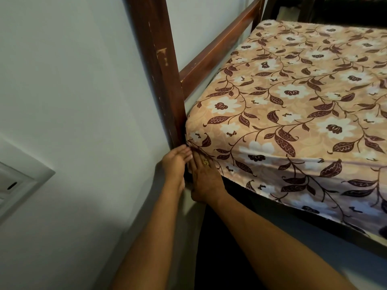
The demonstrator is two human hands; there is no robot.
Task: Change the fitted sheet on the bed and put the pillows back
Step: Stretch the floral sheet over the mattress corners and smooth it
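A tan fitted sheet [293, 105] with white flowers and dark brown leaves covers the mattress, stretched over its top and near side. Both my hands are at the near left corner, beside the dark wooden bedpost [165, 80]. My left hand [177, 164] has straight fingers touching the sheet's corner next to the post. My right hand [206, 176], with a gold ring, lies flat against the sheet's side at the corner, fingers pointing up. No pillows are in view.
A pale wall [73, 91] runs close along the left. A brown wooden rail [219, 45] runs along the bed's far side. A white wall fitting [18, 185] sits at the lower left. Dark space lies under the bed frame [314, 233].
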